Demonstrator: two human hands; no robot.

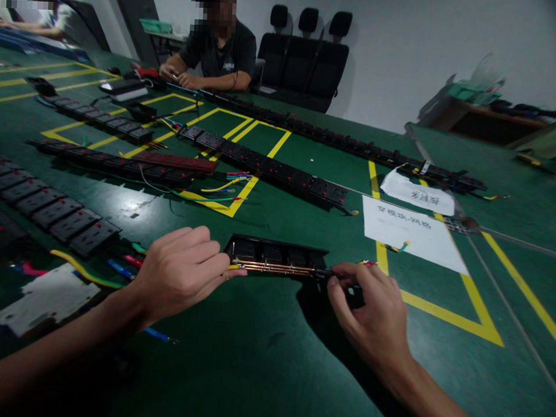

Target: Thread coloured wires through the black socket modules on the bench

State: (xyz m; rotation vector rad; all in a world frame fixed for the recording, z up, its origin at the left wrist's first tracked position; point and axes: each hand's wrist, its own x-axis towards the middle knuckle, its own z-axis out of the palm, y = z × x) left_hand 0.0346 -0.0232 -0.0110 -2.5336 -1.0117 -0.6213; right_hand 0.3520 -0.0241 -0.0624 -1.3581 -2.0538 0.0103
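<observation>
A short black socket module strip [276,252] is held above the green table, its underside with copper-coloured bars facing me. My left hand [183,269] is closed round its left end, beside a yellow-sleeved wire end. At the right end, my right hand [370,305] pinches the strip or a dark wire there with thumb and fingers. A small red wire tip [370,263] shows just above the right fingers. Left of my left hand lie a yellow-green wire [79,272], a blue wire [162,335] and a white part [48,297].
Long black socket strips [261,161] lie across the green table [252,379], with more at the left [48,204]. Paper sheets with writing [410,233] lie at the right. A person in a dark shirt [224,58] sits opposite; another person [60,24] is at the far left.
</observation>
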